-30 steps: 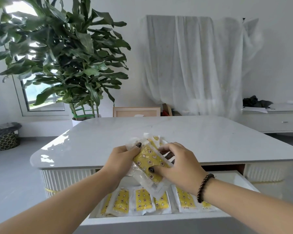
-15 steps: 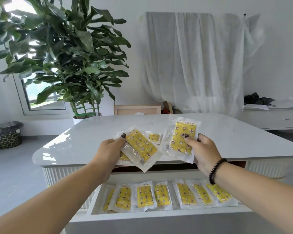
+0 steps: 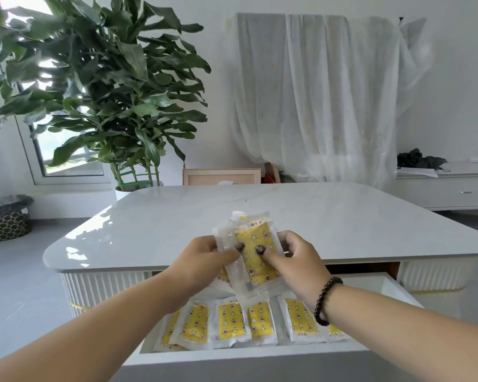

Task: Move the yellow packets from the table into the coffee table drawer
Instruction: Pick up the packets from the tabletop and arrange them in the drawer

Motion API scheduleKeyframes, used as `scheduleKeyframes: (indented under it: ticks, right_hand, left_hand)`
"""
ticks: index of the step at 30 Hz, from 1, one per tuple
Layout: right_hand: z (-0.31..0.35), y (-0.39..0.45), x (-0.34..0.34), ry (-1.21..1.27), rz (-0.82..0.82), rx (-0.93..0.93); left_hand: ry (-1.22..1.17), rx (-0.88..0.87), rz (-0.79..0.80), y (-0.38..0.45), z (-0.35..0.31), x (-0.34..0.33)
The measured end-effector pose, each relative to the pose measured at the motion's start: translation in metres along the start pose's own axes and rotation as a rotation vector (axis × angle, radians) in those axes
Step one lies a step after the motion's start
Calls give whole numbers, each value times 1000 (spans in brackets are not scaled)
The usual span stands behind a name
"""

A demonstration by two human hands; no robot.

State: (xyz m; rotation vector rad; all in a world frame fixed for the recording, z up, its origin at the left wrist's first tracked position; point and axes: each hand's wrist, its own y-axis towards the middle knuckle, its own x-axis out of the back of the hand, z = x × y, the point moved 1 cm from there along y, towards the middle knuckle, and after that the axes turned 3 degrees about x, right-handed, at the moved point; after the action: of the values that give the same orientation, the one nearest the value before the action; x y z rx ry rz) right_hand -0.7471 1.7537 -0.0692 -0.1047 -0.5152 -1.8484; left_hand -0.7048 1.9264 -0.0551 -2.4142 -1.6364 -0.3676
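White table [image 3: 342, 224] fills the middle of the view, glossy top, ribbed white sides, nothing lying on the top that I can see apart from what I hold over its near edge. Behind it on the left a big leafy plant [image 3: 100, 86] in a white pot, on the right a sheer white cloth [image 3: 323, 100] draped down the wall, and a low white cabinet [image 3: 453, 191] at far right with dark stuff on top. Patterned bin [image 3: 9, 224] on the floor at far left. Drawer [image 3: 260, 357] is pulled out toward me below the table edge, white inside, with a row of yellow packets [image 3: 231, 322] lying flat side by side along its front; some overlap at the left end, exact count unclear because my arms cover part of the row. My left hand [image 3: 204, 260] and right hand [image 3: 293, 257] meet above the drawer's back part, both closed on one stack [image 3: 255, 252] of packets in clear wrap, held roughly upright and tilted a little. Both thumbs press on the yellow front of the top packet, fingers curled behind; how many are in the stack I cannot tell. Dark bead bracelet [image 3: 324, 300] on my right wrist.
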Motion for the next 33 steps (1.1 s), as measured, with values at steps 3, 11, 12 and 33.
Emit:
scheduleKeyframes:
  ticks: [3,11,12,33]
  right_hand:
    - [-5,3,-1,-48,-1,-48]
    - [-30,27,-6,96,139,-130]
    - [-32,34,-6,65,105,-127]
    - [-110,146,25,-243,-241,167]
  left_hand:
    - [92,-21,10,3,4,-5]
    - [136,-55,24,31,10,-3]
    - [178,-91,-32,36,12,-1]
    - [291,-181,-478,139,92,39]
